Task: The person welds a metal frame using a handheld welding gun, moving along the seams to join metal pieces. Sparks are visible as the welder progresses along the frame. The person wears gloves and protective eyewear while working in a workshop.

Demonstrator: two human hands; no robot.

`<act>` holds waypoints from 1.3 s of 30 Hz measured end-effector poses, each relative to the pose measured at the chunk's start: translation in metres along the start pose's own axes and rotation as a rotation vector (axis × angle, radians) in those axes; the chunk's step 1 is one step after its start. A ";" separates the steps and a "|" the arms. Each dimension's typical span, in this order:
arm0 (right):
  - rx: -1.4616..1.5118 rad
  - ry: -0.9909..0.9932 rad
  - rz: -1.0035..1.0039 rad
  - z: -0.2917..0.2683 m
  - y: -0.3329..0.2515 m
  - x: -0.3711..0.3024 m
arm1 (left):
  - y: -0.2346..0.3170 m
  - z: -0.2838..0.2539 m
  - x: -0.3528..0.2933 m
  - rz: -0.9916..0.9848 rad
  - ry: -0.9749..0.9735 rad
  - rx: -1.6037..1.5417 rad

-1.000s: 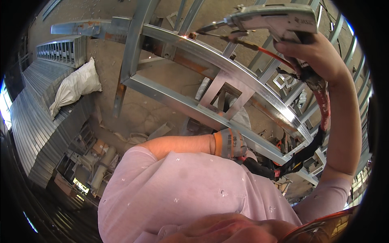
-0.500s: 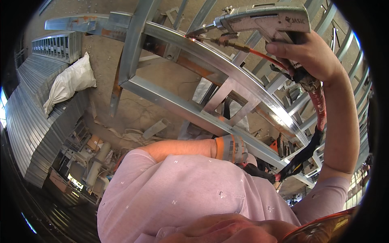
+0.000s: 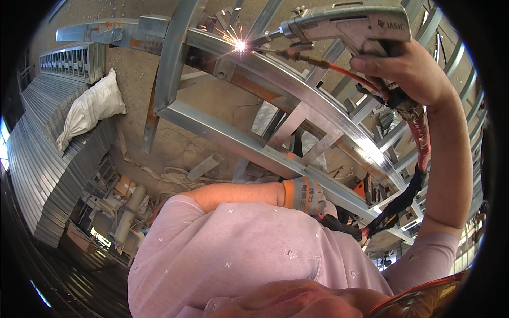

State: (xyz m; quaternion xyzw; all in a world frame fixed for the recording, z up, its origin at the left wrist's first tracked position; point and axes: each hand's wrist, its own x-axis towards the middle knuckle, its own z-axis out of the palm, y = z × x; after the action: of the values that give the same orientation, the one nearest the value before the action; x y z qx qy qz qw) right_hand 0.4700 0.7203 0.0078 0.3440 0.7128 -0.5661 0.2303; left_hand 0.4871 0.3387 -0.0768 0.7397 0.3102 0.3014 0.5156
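My bare right hand (image 3: 411, 74) is wrapped round the handle of a pale grey welding gun (image 3: 339, 29). The gun's nozzle points left, and a bright arc with orange sparks burns at its tip on a curved galvanised steel rail (image 3: 302, 87). A thin brass-ended orange tube (image 3: 344, 70) runs below the gun toward the same spot. From the handle a thick wrapped cable (image 3: 395, 204) hangs down and loops back toward my body. My left hand (image 3: 305, 195), in an orange and grey glove, rests near my chest beside that cable; its fingers are hidden.
A steel upright (image 3: 177, 58) crosses the rail on the left, and a straight steel beam (image 3: 228, 135) runs diagonally below. Left stand stacked corrugated sheets (image 3: 34, 143) with a white sack (image 3: 95, 106) on them. Several steel bars fan out at the right.
At the nozzle, a small red glow has turned into a bright arc throwing sparks. The gun and my right hand have shifted very slightly; my left hand stays in place.
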 end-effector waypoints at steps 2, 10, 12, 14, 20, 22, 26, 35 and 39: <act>-0.050 0.036 -0.019 0.000 0.003 0.000 | -0.001 0.003 -0.001 0.006 0.019 -0.014; -0.046 -0.004 -0.009 0.000 0.005 0.002 | 0.000 0.002 -0.001 0.009 0.007 0.023; -0.051 -0.007 -0.010 0.000 0.005 0.002 | -0.001 0.000 -0.001 0.006 0.016 -0.017; -0.049 0.007 -0.023 0.001 0.004 0.001 | -0.001 -0.001 -0.001 0.005 0.009 -0.001; -0.047 0.012 -0.031 0.002 0.000 -0.001 | 0.000 -0.005 0.000 0.003 0.002 -0.011; -0.047 0.005 -0.021 0.001 -0.002 -0.002 | 0.000 -0.007 0.001 -0.006 -0.014 -0.020; -0.090 0.026 0.001 0.000 -0.001 -0.004 | 0.001 -0.007 0.001 -0.006 -0.005 -0.015; -0.117 0.040 0.013 0.000 0.003 -0.008 | 0.000 -0.004 0.002 0.003 0.004 0.003; -0.073 0.090 -0.078 0.005 0.003 -0.014 | 0.002 -0.009 0.004 -0.007 -0.016 0.024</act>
State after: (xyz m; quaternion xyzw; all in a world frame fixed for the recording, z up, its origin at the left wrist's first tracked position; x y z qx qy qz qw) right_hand 0.4813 0.7127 0.0151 0.3325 0.7556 -0.5322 0.1881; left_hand 0.4831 0.3461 -0.0725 0.7471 0.3123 0.2896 0.5104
